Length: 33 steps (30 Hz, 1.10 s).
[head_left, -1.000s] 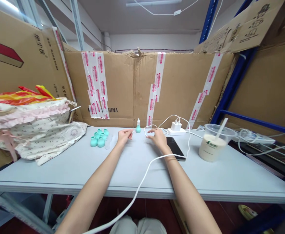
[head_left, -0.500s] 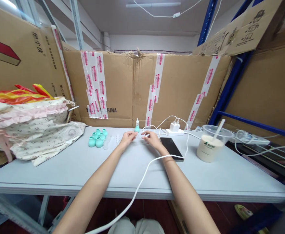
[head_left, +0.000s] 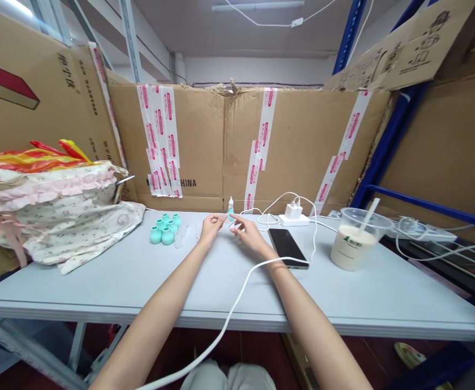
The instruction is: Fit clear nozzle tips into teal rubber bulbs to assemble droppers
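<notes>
Table [head_left: 99, 292]: pale, and its left and right ends are cut off by the frame. The floral bag [head_left: 58, 216] at the far left is also partly cut off.

My left hand [head_left: 209, 228] and right hand [head_left: 247, 234] are out at the far middle. The white cable [head_left: 237, 295] crosses my right forearm.

Left hand: fingers curled, thumb and forefinger drawn together. I cannot tell if anything is pinched, as it is too small to make out. Right hand: loosely open, forefinger stretched far-left.

Teal bulbs [head_left: 162, 230] are clustered just left of my left hand. The clear bits beside them are hard to make out.

Teal bottle [head_left: 230, 210]: stands upright by the cardboard wall [head_left: 205, 141], long axis vertical, white tip up. It is just beyond both sets of fingertips.

A second ago my hands were apart, either side of the bottle. They have since closed in on it.
</notes>
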Tool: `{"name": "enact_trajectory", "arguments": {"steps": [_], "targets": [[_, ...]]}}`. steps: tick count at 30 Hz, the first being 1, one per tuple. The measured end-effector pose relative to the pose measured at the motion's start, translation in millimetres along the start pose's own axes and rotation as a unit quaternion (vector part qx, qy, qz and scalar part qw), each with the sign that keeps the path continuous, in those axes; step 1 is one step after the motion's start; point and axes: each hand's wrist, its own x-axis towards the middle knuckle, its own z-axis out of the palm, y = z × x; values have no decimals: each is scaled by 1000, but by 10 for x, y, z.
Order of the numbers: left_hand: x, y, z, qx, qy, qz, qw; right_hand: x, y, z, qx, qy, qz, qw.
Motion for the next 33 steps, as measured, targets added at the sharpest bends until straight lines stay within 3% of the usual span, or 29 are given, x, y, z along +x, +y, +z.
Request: {"name": "enact_trajectory", "arguments": {"steps": [8, 13, 16, 19, 23, 28, 33], "targets": [[5, -32, -6, 8, 4, 25, 1000, 25, -8, 57, -19, 17, 0, 1000], [23, -89, -8, 53, -50, 60, 996, 37, 8, 84, 14, 18, 16, 1000], [54, -100, -51, 140, 11, 96, 985, 39, 42, 62, 11, 29, 24, 999], [68, -68, -92, 193, 45, 134, 971, 51, 96, 9, 1, 109, 51, 993], [18, -40, -74, 222, -40, 113, 968, 81, 127, -71, 92, 201, 97, 971], [-73, -109, -20, 344, -118, 142, 921, 96, 62, -109, 177, 164, 125, 962], [-123, -119, 12, 373, -158, 129, 905, 98, 56, -75, 219, 154, 165, 949]]}}
